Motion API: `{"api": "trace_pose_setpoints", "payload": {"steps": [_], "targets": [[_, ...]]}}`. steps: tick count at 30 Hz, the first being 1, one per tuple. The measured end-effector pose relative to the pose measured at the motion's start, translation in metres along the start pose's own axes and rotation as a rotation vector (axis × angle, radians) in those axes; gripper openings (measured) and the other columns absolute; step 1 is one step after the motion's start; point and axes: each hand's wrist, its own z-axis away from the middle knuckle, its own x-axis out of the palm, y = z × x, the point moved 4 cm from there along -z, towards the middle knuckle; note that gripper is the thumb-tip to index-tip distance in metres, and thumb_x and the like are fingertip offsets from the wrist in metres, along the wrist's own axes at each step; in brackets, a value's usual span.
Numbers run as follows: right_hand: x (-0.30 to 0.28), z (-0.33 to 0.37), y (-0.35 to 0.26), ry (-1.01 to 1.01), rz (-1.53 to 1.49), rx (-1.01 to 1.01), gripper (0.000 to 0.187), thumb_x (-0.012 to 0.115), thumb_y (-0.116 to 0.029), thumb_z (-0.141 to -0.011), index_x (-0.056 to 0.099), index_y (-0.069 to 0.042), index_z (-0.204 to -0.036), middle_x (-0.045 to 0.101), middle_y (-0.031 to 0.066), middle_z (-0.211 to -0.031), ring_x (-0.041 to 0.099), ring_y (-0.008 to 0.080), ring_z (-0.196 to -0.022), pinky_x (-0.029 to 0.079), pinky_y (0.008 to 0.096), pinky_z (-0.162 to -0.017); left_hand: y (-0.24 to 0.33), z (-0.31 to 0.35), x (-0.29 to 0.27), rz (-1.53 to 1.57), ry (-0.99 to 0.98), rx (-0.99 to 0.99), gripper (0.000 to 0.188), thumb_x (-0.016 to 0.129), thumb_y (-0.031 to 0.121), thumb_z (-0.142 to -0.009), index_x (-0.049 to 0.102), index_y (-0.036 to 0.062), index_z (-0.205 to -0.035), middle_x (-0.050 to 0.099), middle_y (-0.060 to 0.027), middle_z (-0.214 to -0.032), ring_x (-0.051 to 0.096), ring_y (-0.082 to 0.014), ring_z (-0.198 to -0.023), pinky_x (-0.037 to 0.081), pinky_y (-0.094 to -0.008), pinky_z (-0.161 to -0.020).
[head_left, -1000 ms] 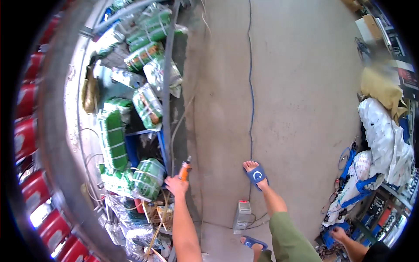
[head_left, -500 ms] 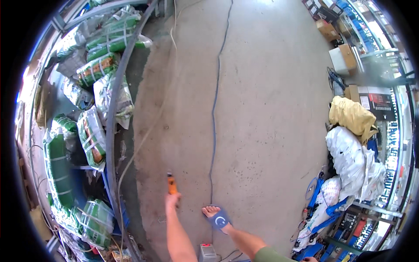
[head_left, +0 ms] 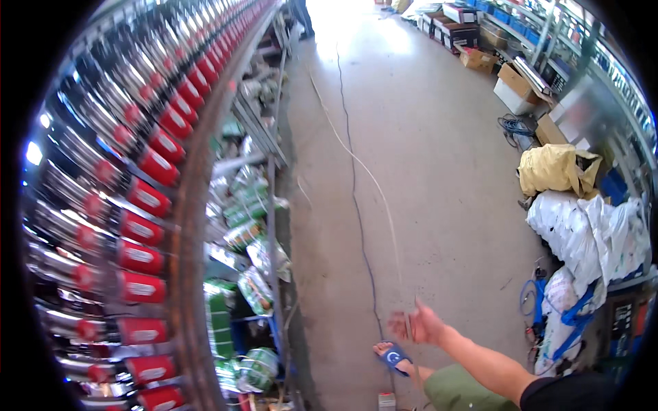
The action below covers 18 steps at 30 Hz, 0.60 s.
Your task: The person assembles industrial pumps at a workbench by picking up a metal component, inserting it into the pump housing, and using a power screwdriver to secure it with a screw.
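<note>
Since the earlier frame, the left hand and its orange tool have gone out of view, the right hand has come forward, and the pale cord has shifted from the left to mid-floor. It runs from the far floor to the right hand, apparently crossing the fingers so its near end is lifted. That hand looks loosely spread, thumb apart; blur hides whether the cord is hooked. The left hand's state cannot be told. Green wrapped bundles lie at left behind a metal rail, probably kept from rolling out. At right, the yellow sack gapes, contents unseen.
</note>
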Motion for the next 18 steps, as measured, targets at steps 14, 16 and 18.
{"api": "trace_pose_setpoints", "payload": {"steps": [14, 16, 18], "targets": [[0.076, 0.446, -0.388, 0.23, 0.135, -0.529, 0.03, 0.055, -0.034, -0.096, 0.053, -0.011, -0.077, 0.05, -0.0017, -0.072, 0.049, 0.011, -0.059, 0.046, 0.0265, -0.048, 0.049, 0.414, 0.235, 0.089, 0.531, 0.474, 0.027, 0.08, 0.011, -0.073, 0.071, 0.0055, -0.098, 0.069, -0.0027, -0.087, 0.063, -0.0131, -0.074, 0.051, -0.0328, -0.067], [0.11, 0.455, -0.342, 0.237, 0.287, -0.637, 0.028, 0.054, -0.033, -0.096, 0.054, -0.009, -0.081, 0.053, 0.0008, -0.073, 0.052, 0.0136, -0.062, 0.047, 0.0292, -0.051, 0.037, 0.458, 0.269, 0.14, 0.597, 0.513, 0.027, 0.08, 0.011, -0.073, 0.071, 0.0055, -0.098, 0.069, -0.0031, -0.087, 0.063, -0.0138, -0.074, 0.051, -0.0333, -0.067], [0.144, 0.437, -0.196, 0.183, 0.479, -0.625, 0.026, 0.054, -0.032, -0.095, 0.055, -0.008, -0.085, 0.056, 0.0033, -0.074, 0.055, 0.0162, -0.065, 0.049, 0.0318, -0.054, 0.022, 0.496, 0.301, 0.182, 0.667, 0.538, 0.026, 0.079, 0.01, -0.074, 0.07, 0.0054, -0.098, 0.069, -0.0035, -0.087, 0.063, -0.0144, -0.074, 0.051, -0.0338, -0.067]]}}
